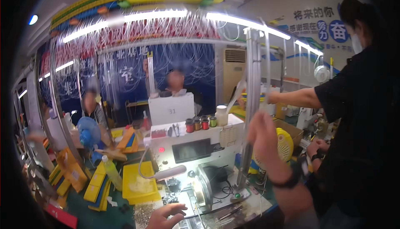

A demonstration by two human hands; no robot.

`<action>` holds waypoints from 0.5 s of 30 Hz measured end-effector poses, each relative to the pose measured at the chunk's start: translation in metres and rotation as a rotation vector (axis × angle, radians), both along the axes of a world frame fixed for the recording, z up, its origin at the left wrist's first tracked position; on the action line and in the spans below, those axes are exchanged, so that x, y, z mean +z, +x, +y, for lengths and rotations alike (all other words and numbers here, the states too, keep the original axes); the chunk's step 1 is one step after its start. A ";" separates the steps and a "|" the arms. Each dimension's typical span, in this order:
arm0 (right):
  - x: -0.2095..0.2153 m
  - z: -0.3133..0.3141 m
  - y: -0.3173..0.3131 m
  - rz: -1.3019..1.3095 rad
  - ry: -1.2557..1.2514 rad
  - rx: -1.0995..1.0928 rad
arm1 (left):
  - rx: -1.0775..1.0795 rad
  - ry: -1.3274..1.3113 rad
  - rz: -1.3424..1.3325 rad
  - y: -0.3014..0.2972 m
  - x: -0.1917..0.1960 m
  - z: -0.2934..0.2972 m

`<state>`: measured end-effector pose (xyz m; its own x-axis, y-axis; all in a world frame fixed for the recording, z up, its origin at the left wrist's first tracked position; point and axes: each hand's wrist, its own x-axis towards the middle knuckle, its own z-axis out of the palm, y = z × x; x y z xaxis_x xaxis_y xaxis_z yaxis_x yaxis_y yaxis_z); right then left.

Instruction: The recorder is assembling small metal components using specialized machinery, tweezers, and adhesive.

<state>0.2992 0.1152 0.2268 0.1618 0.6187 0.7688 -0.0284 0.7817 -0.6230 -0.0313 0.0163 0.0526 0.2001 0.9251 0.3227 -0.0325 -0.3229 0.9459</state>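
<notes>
My left hand (166,216) is low at the bench's front edge, its fingers apart and nothing in them. Just beyond it stands a white bench machine with a dark screen (191,150) and a bright round wheel (202,187). A white lamp head (170,172) on a bent neck reaches over the work area. My right hand (262,133), with a dark band on its wrist, is raised beside a metal post (252,83) and in front of a yellow fan (285,143). Motion blurs its fingers, so I cannot make out whether they hold anything.
A yellow tray (139,183), a bottle (111,172) and yellow-and-blue folders (98,185) lie to the left. Several thread spools (204,123) and a white jar (221,115) stand atop the machine. At right a person in black (354,116) stretches an arm across. Others sit behind.
</notes>
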 end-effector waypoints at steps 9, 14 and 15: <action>0.137 0.091 0.057 -0.061 0.260 -0.666 | 0.015 0.216 0.440 0.012 0.015 -0.011; 0.103 0.071 0.052 -0.197 0.471 -0.802 | -0.004 0.206 0.423 0.012 0.018 -0.014; 0.078 0.053 0.045 -0.247 0.433 -0.786 | -0.001 0.210 0.430 0.011 0.019 -0.016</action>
<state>0.3446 0.1679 0.3049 0.2134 0.0525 0.9755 0.7022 0.6860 -0.1906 -0.0201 0.0002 0.0713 0.3575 0.8484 0.3904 0.3475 -0.5088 0.7876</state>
